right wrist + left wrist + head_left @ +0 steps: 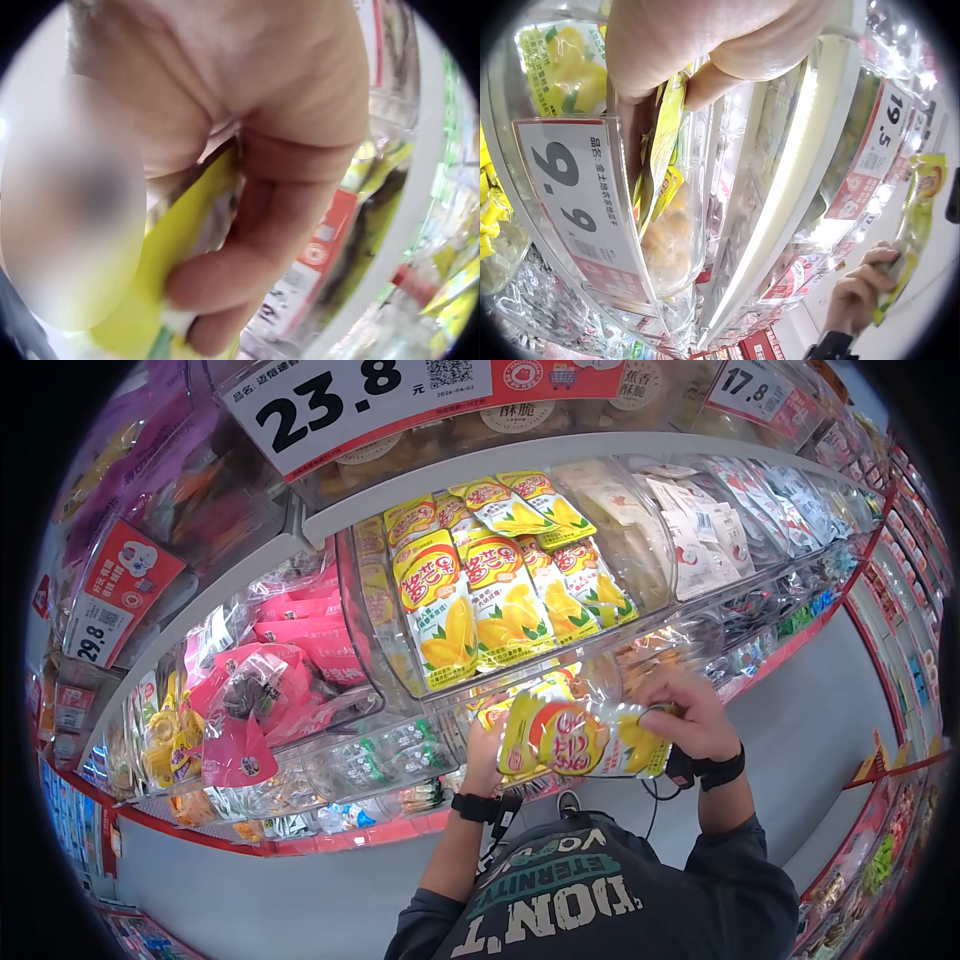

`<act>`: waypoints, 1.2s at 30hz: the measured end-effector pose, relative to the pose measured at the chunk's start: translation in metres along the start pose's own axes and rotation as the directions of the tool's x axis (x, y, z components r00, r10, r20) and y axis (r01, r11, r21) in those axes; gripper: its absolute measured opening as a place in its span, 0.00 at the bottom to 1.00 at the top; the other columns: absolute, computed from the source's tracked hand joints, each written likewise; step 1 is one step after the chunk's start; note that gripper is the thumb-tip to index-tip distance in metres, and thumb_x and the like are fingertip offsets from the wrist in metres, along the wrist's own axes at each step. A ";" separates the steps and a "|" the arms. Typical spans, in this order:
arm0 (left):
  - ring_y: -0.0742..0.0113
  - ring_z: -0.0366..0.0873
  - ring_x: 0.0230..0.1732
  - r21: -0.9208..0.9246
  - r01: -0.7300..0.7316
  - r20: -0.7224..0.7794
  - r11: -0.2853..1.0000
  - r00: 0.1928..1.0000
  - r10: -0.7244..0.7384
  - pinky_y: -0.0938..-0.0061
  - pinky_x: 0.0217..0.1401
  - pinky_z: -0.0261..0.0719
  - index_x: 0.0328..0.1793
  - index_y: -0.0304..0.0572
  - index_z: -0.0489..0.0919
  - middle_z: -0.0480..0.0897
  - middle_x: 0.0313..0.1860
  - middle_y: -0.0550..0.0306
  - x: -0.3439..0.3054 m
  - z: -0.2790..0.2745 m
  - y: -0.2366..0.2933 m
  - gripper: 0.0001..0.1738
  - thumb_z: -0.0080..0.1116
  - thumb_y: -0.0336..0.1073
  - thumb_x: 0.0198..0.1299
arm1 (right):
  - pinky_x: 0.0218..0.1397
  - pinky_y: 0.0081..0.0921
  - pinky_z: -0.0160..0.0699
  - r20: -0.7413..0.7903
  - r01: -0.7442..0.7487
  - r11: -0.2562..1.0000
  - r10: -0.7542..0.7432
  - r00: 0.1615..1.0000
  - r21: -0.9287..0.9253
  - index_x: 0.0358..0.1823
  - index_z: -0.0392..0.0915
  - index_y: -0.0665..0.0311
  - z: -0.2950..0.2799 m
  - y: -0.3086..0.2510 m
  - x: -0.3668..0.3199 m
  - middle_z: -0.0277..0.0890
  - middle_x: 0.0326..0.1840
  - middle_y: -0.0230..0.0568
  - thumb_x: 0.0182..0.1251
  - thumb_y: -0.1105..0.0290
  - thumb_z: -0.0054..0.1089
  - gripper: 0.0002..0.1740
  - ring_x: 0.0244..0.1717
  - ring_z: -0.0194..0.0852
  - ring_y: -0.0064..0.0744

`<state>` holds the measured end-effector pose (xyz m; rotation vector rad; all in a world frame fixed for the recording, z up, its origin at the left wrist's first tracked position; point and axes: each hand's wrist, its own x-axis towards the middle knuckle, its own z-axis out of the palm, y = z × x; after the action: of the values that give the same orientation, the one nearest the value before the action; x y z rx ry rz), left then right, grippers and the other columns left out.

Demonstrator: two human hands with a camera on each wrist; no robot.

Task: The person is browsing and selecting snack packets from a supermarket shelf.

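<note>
In the head view my right hand [695, 715] pinches the end of a yellow-and-white mango snack bag [585, 742], held in front of my chest. My left hand [484, 755] is at the other side of it. The left wrist view shows the left thumb and fingers pinching a yellow snack bag [667, 139], seen edge-on. Further right in that view, the right hand [862, 289] grips its own bag [922, 214]. Up close in the right wrist view, curled fingers hold the yellow packet [142, 292]. Matching mango bags [510, 600] stand in a clear bin beyond the hands.
Pink packets [290, 650] fill the bin to the left, pale packets [700, 535] those to the right. Price tags [370, 405] hang along the shelf above. Lower shelf rows [390, 755] lie below. Grey floor [250, 905] runs along the aisle.
</note>
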<state>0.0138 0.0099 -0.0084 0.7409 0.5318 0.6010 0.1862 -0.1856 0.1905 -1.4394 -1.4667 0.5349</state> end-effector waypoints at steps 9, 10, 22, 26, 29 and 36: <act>0.64 0.76 0.51 0.003 -0.036 0.050 0.999 0.998 0.036 0.70 0.57 0.75 0.61 0.34 0.68 0.76 0.52 0.49 -0.002 0.002 0.003 0.17 0.46 0.26 0.67 | 0.37 0.19 0.74 -0.624 0.098 0.973 -0.209 0.753 -0.208 0.54 0.75 0.65 -0.014 -0.028 0.082 0.80 0.36 0.41 0.67 0.76 0.51 0.15 0.33 0.76 0.18; 0.63 0.76 0.52 0.006 -0.039 0.050 0.999 0.998 0.038 0.70 0.57 0.75 0.61 0.34 0.68 0.76 0.52 0.49 -0.002 0.002 0.003 0.17 0.46 0.26 0.67 | 0.37 0.19 0.73 -0.622 0.097 0.943 -0.285 0.729 -0.318 0.54 0.76 0.64 -0.012 -0.021 0.090 0.81 0.34 0.41 0.67 0.75 0.51 0.15 0.32 0.75 0.18; 0.63 0.76 0.53 0.022 -0.039 0.066 0.999 0.997 0.037 0.68 0.57 0.75 0.62 0.36 0.69 0.76 0.54 0.48 -0.001 0.000 0.001 0.18 0.46 0.27 0.67 | 0.41 0.28 0.72 -0.488 -0.008 0.710 -0.476 0.732 -0.704 0.46 0.75 0.66 0.002 -0.012 0.102 0.76 0.43 0.44 0.62 0.77 0.54 0.11 0.39 0.76 0.37; 0.63 0.76 0.53 0.032 -0.045 0.067 0.998 0.997 0.042 0.68 0.58 0.75 0.62 0.36 0.69 0.76 0.54 0.48 -0.001 -0.001 0.000 0.18 0.46 0.27 0.67 | 0.52 0.37 0.65 -0.323 -0.203 0.255 -0.642 0.695 -0.945 0.44 0.74 0.63 0.005 -0.019 0.095 0.71 0.51 0.40 0.57 0.76 0.59 0.12 0.49 0.72 0.36; 0.63 0.76 0.54 0.029 -0.052 0.072 0.998 0.996 0.050 0.68 0.58 0.75 0.62 0.36 0.69 0.75 0.54 0.48 0.001 -0.005 -0.001 0.18 0.47 0.27 0.67 | 0.55 0.39 0.60 -0.305 -0.048 0.405 -0.598 0.741 -0.913 0.38 0.74 0.62 0.009 -0.019 0.085 0.73 0.42 0.39 0.59 0.71 0.59 0.07 0.44 0.72 0.34; 0.62 0.75 0.54 0.025 -0.040 0.065 0.999 0.997 0.038 0.68 0.58 0.75 0.62 0.36 0.69 0.75 0.55 0.48 -0.001 0.001 0.002 0.17 0.46 0.27 0.67 | 0.54 0.37 0.60 -0.188 0.048 0.422 -0.499 0.846 -0.905 0.27 0.73 0.63 0.014 -0.001 0.067 0.73 0.29 0.37 0.60 0.62 0.61 0.12 0.37 0.71 0.34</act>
<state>0.0133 0.0101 -0.0064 0.7945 0.4673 0.6055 0.1854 -0.1193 0.2068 -1.8317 -1.6076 -0.9239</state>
